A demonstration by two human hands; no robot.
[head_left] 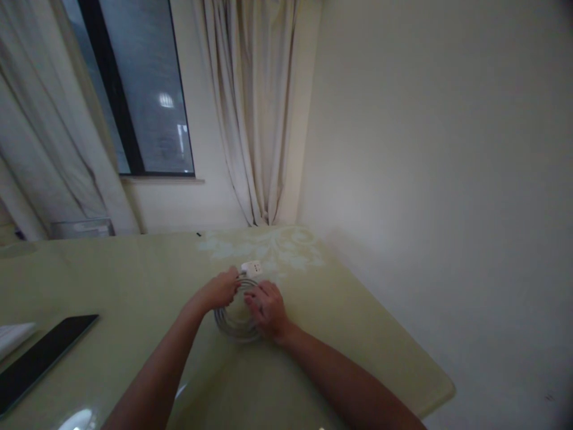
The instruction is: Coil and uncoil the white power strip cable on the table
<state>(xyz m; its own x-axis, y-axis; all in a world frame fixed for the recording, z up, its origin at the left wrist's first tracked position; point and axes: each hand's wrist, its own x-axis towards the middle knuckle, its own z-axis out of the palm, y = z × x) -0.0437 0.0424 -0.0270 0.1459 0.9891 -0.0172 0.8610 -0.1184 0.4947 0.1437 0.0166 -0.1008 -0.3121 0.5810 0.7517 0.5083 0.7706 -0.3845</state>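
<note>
- Extension cable [242,335]: grey, wound into a loose round coil of several turns, lying on the tabletop [358,334] between the two hands, near the far right part of the surface.
- Socket block [253,269]: white, with dark outlet holes on its visible face; located at the far side of the coil, just beyond the fingers of both hands.
- Left hand [222,288]: at the upper left of the coil, fingers bent inward; grip closed on the cable close to the socket block.
- Right hand [270,310]: at the right side of the coil, fingers curved over the turns and pointing toward the left hand. Contact with the cable is observed; whether this grip is fully closed cannot be determined.
- Tabletop: pale green and glossy, with a light floral pattern beyond the socket block and light reflections at the near edge of the view.
- Black flat panel [47,358]: lying at the left, well apart from the coil; exact type not determinable.
- White item [15,337]: beside the panel, cut off by the left edge of the view.
- Small dark object [199,234]: at the far edge of the tabletop; too small to identify.
- Background: dark-framed window [143,89] between cream curtains [255,107]; plain wall [439,149] at right.
</note>
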